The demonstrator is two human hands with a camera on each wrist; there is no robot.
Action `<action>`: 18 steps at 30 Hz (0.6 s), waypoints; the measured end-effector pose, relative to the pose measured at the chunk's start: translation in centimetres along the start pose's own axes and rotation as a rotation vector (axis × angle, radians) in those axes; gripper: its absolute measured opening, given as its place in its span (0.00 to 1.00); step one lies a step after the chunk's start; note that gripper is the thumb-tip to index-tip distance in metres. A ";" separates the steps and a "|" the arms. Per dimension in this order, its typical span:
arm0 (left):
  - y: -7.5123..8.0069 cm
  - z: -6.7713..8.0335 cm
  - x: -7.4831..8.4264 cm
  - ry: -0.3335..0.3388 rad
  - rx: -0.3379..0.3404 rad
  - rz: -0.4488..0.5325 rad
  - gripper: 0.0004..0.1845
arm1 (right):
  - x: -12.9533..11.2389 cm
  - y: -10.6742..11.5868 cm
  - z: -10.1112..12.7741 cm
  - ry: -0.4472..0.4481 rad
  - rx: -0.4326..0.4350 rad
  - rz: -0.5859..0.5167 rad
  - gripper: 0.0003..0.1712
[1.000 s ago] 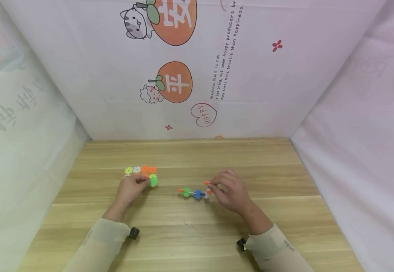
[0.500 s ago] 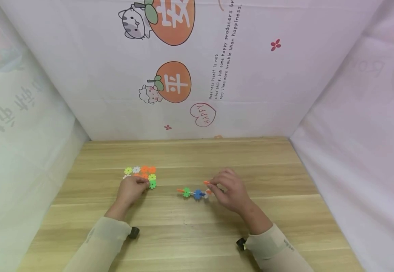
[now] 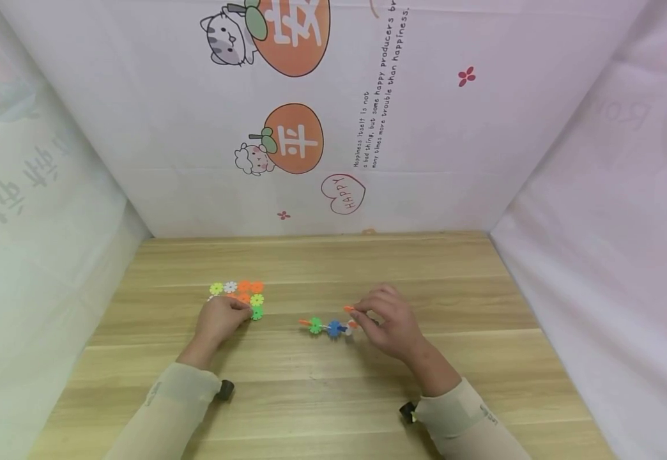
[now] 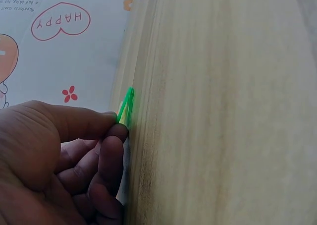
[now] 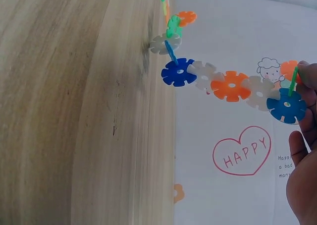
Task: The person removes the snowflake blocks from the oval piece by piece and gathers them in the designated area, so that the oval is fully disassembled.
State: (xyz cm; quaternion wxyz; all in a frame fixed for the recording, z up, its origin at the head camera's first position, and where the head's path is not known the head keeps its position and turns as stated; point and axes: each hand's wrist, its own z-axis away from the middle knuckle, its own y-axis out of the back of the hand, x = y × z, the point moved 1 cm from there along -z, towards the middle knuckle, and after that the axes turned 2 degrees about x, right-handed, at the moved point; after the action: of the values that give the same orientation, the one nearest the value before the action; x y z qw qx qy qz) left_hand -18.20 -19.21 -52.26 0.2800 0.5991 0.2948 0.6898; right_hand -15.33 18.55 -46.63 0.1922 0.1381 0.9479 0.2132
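Picking looks like the step in hand: the left hand point(image 3: 218, 321) pinches a green disc point(image 4: 127, 107) between thumb and forefinger at the near edge of the loose pile point(image 3: 240, 292) on the table point(image 3: 333, 390), left of centre. The right hand point(image 3: 390, 324) grips the right end of the chain point(image 3: 329, 326), fingers curled on it; in the right wrist view the chain seems held up off the wood. Next, I judge, the disc must lift clear of its neighbours and its slot be lined up with a chain disc.
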 end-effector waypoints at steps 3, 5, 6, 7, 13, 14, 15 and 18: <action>0.1 0.0 0.1 0.000 -0.001 -0.006 0.12 | 0.0 0.0 0.0 0.001 0.000 0.000 0.07; 0.1 0.0 0.1 0.003 0.005 -0.011 0.12 | -0.1 0.0 0.0 0.002 0.000 -0.001 0.07; 0.2 0.0 0.1 0.001 0.006 -0.013 0.12 | -0.1 0.0 -0.1 0.003 0.000 -0.003 0.07; 0.2 0.0 0.1 0.002 0.008 -0.012 0.12 | -0.1 0.0 -0.1 0.004 0.000 -0.003 0.08; 0.2 0.0 0.0 0.006 0.016 -0.007 0.12 | -0.3 -0.1 -0.2 0.004 -0.003 -0.002 0.09; 0.2 0.0 0.0 0.009 0.016 -0.005 0.12 | -0.3 -0.1 -0.2 0.002 -0.004 -0.003 0.09; 0.2 0.0 0.0 0.011 0.016 -0.003 0.13 | -0.3 -0.1 -0.3 0.001 -0.004 -0.004 0.09; 0.1 -0.1 -0.1 0.019 0.021 0.010 0.13 | -0.3 -0.2 -0.2 -0.004 -0.007 -0.006 0.09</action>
State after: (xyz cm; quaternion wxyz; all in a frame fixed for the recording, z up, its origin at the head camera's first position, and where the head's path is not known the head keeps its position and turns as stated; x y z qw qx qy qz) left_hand -18.26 -19.36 -52.28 0.2672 0.5971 0.3016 0.6936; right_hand -15.16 18.21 -46.39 0.1952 0.1352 0.9471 0.2159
